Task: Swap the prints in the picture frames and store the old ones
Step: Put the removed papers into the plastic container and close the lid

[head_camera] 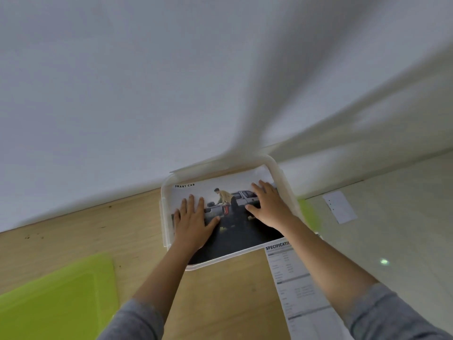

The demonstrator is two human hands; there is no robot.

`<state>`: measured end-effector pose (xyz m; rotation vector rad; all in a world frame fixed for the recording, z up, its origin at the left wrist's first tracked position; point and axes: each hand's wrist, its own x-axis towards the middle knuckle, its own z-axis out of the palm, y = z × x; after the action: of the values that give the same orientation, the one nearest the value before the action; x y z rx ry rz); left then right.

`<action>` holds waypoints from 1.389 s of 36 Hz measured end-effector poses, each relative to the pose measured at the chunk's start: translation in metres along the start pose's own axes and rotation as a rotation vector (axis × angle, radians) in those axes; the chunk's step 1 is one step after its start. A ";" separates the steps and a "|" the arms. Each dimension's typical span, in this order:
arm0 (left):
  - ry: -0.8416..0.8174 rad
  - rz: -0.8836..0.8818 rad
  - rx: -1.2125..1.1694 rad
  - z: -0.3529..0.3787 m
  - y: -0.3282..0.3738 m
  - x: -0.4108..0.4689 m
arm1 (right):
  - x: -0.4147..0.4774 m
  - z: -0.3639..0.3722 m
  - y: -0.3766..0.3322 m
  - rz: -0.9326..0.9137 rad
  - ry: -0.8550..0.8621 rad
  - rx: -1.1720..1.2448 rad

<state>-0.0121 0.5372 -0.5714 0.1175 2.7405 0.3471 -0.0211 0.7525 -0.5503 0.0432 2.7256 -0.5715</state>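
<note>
Inside the box, left hand (pixel 193 222): it lies flat on the left part of the glossy photo print of a person beside a pickup truck (pixel 235 231). The fingers are straight and spread with the thumb out toward the middle, and they curl round nothing.
Right hand (pixel 267 207): it lies flat on the print's far right part, fingers fanned toward the box's far right corner. It presses only and grips nothing.
Arms: both reach forward out of grey sleeves (pixel 137 320). The forearms cross the box's near rim and the wrists are low.
Print: it lies face up in the translucent white, round-cornered plastic box (pixel 166 217) and nearly fills the floor. Its caption sits at the box's far left corner.
Box: it stands on the pale wooden table (pixel 98 229), with its far edge at the white wall (pixel 122 94).
Step in hand: this looks like stowing an old print. Press evenly with both palms and smooth from the middle toward the walls, so that no corner rides up a wall or creases.
Left of the box, nearer the person: a flat lime-green plastic sheet (pixel 56 300) lies here, probably the lid. Check that every corner of the print sits below the rim before closing.
At the box's near right corner: a white printed specification sheet (pixel 294 285) runs from here toward the person. I cannot tell whether it tucks under the box.
</note>
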 end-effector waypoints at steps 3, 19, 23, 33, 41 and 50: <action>0.041 0.015 -0.022 -0.014 0.009 -0.004 | -0.012 -0.019 0.001 -0.015 0.079 0.076; 0.225 0.317 -0.255 0.043 0.139 -0.143 | -0.161 -0.028 0.121 0.048 0.106 0.299; 0.017 0.235 -0.123 0.104 0.141 -0.176 | -0.202 0.009 0.157 0.149 -0.021 0.342; 0.064 0.167 -0.106 0.159 0.167 -0.215 | -0.249 0.054 0.186 0.239 0.010 0.626; 0.112 0.115 -0.162 0.162 0.190 -0.231 | -0.267 0.037 0.192 0.250 0.146 0.805; 0.148 0.101 -0.243 0.118 0.176 -0.190 | -0.270 0.016 0.194 0.148 0.120 0.936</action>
<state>0.2138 0.7092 -0.5650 0.1718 2.8162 0.7406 0.2567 0.9356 -0.5448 0.5110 2.2742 -1.7635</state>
